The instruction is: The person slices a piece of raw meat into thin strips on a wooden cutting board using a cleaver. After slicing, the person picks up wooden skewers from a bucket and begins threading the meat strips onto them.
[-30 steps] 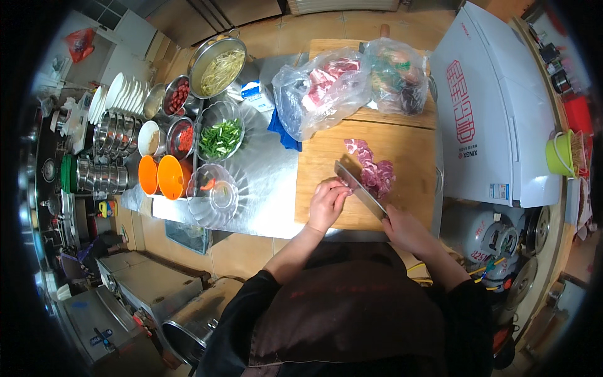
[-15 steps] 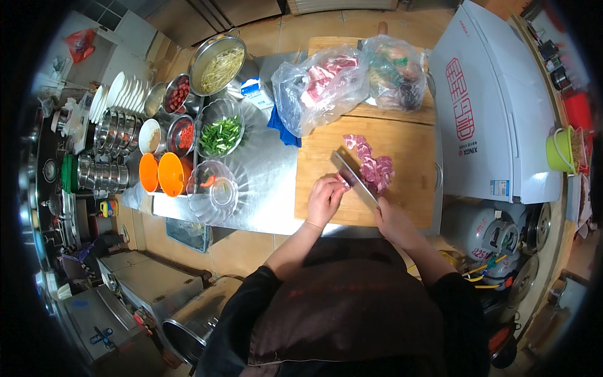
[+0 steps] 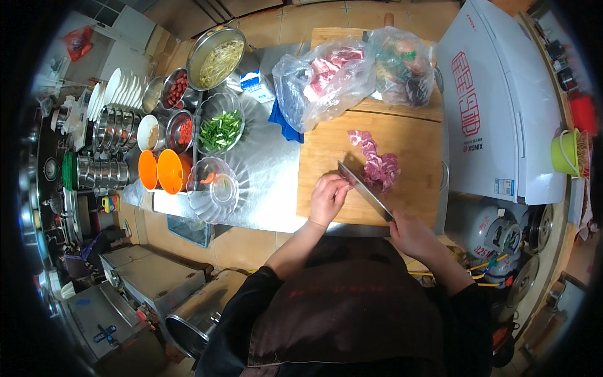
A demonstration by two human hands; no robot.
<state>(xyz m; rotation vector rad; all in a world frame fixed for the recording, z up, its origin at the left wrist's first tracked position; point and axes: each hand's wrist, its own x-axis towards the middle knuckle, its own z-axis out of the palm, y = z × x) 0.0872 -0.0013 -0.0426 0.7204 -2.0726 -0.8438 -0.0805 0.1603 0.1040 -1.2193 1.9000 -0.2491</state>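
My right hand (image 3: 412,231) is wrapped round the handle of a cleaver (image 3: 367,191). Its blade slants across the wooden cutting board (image 3: 323,141), with the tip pointing away to the left. Close against the blade's left side, my left hand (image 3: 329,200) has its fingers curled on a small piece of raw meat, mostly hidden by fingers and blade. Sliced red meat (image 3: 380,168) lies in a curved row just right of the cleaver. Beyond it, a clear plastic bag (image 3: 295,91) holds a larger chunk of raw meat (image 3: 330,72).
A second bag (image 3: 402,66) sits at the board's far right. On the steel table's left stand glass bowls of chopped greens (image 3: 220,132) and scraps (image 3: 213,182), orange containers (image 3: 171,171) and a pot of sprouts (image 3: 221,63). A white freezer (image 3: 487,107) flanks the right side.
My right hand and the cleaver have shifted right and slightly nearer to me, away from the slices. My left hand stays in nearly the same place with its fingers curled.
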